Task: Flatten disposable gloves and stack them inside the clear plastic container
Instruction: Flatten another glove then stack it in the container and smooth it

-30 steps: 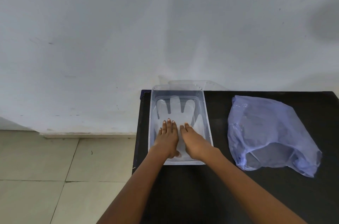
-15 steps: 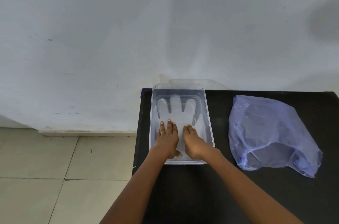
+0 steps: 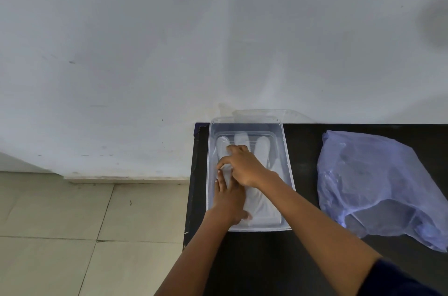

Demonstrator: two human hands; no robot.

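Observation:
A clear plastic container (image 3: 288, 174) sits on the left part of a black table (image 3: 303, 150), its far end at the wall. A translucent white disposable glove (image 3: 263, 206) lies flat inside it, fingers pointing away from me. My left hand (image 3: 228, 198) rests palm down on the glove's near left part, fingers straight. My right hand (image 3: 242, 164) has crossed over to the glove's left fingers, its own fingers curled down onto them; whether it pinches the film I cannot tell.
A crumpled pale blue plastic bag (image 3: 378, 186) lies on the table to the right of the container. A clear lid (image 3: 291, 113) leans behind the container against the white wall. Tiled floor (image 3: 72, 235) lies left of the table edge.
My right hand has moved forward and left, from beside the left hand to the glove's fingers. The left hand stays pressed near the cuff side.

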